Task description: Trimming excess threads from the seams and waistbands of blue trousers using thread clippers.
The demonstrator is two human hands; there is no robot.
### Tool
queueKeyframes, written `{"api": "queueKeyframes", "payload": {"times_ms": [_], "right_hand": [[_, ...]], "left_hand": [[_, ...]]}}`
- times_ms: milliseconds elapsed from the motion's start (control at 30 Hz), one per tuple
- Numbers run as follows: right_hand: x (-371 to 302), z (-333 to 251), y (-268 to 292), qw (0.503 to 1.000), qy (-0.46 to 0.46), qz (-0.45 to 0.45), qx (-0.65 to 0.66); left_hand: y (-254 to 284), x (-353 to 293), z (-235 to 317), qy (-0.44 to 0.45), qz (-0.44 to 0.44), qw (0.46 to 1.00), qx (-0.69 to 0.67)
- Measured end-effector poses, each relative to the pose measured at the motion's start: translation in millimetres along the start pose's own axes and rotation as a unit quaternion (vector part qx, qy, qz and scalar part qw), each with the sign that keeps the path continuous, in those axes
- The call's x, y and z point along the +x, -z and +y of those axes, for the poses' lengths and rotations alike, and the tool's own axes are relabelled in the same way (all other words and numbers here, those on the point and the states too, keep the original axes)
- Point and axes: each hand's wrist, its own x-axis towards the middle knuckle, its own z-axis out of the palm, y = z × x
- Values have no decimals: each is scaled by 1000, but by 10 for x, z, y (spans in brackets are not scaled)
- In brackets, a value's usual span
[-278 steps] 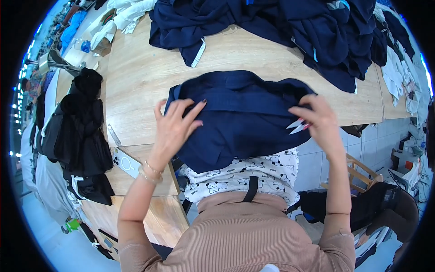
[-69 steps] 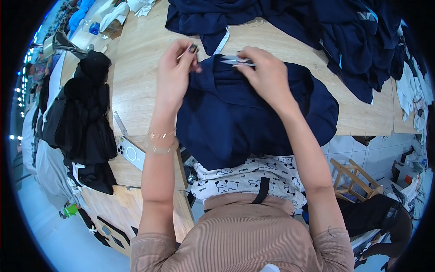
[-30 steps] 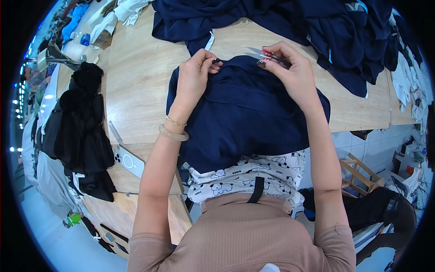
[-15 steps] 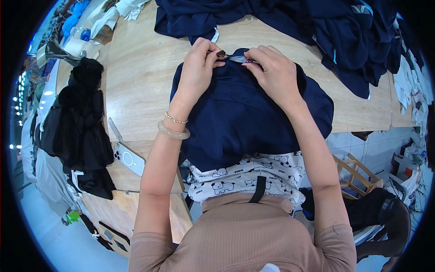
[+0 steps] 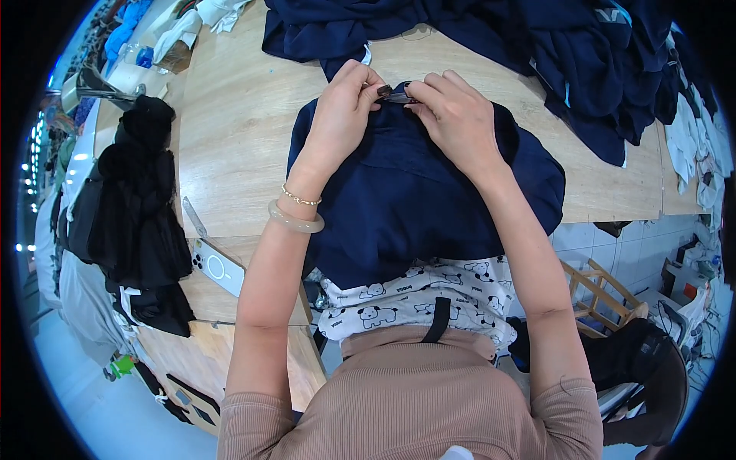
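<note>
A navy blue garment [image 5: 414, 192] lies bunched over the table's near edge and my lap. At its far edge, my left hand [image 5: 341, 111] pinches the fabric between thumb and fingertips. My right hand [image 5: 460, 123] is closed round small silver thread snips [image 5: 398, 97], whose blades point left toward the left fingertips. The snips' handle is mostly covered by my fingers. Both hands are close together, and the exact spot where the blades meet the cloth is too small to make out.
More navy garments [image 5: 475, 34] are heaped across the far side of the wooden table [image 5: 245, 115]. Black garments [image 5: 138, 207] hang at the left, beside a white phone [image 5: 220, 267] and a thin metal strip [image 5: 195, 218]. A wooden stool [image 5: 606, 299] stands at the right.
My right hand has shifted slightly left and up, bringing the snips against the left fingertips. My left hand has moved a little right, and less of the blades shows.
</note>
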Motion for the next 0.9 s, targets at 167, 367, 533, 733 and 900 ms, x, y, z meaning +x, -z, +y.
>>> {"api": "queueKeyframes", "payload": {"times_ms": [167,367,533,733,900], "right_hand": [[-27,36,52,999,-17,-32,11],[-136,89,192,993,-87,-38,64],[-148,116,211,991,-99,-34,79],[-109,239,570,943,-248,63,213],[-310,414,1560,916,-275,226,184]], "left_hand": [[0,-3,-25,36,5,996,-76],[88,-15,-11,70,-28,967,-243],[142,-22,95,77,48,937,-337],[264,-65,554,5,182,944,-275],[-1086,-328,1161,-162,36,981,-97]]}}
